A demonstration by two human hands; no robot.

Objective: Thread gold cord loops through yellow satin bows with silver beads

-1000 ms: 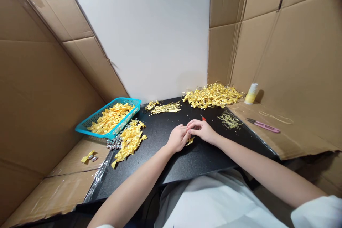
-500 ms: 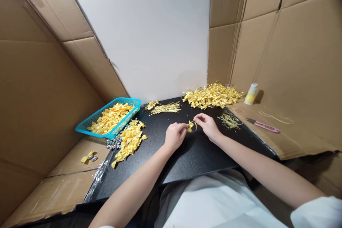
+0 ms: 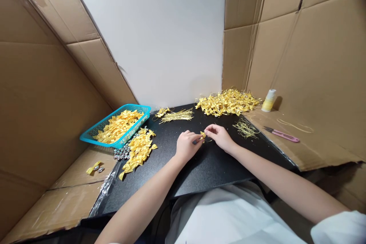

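Between the fingertips of my left hand [image 3: 187, 145] is a small yellow ribbon bow [image 3: 203, 136], held just above the black tabletop. My right hand [image 3: 219, 136] is closed in a pinch at the bow's right side. A thin cord loop [image 3: 209, 140] hangs from the bow beneath my right fingertips; whether those fingers grip the cord or the bow's edge is partly hidden. Left of my hands lies a pile of loose yellow bows [image 3: 140, 148], beside several silver beads [image 3: 122, 153].
A turquoise basket [image 3: 116, 145] of bows stands at the left. Cut gold cords [image 3: 177, 115] and a heap of corded bows [image 3: 228, 102] lie at the back. Rightward are tangled threads [image 3: 246, 128], pink thread snips [image 3: 281, 134] and a thread spool [image 3: 268, 100]. Cardboard walls [image 3: 320, 65] flank the table.
My right hand has moved slightly left, closer to my left fingertips and the bow. The cord loop sits lower and looks flatter. The bow has turned a little.
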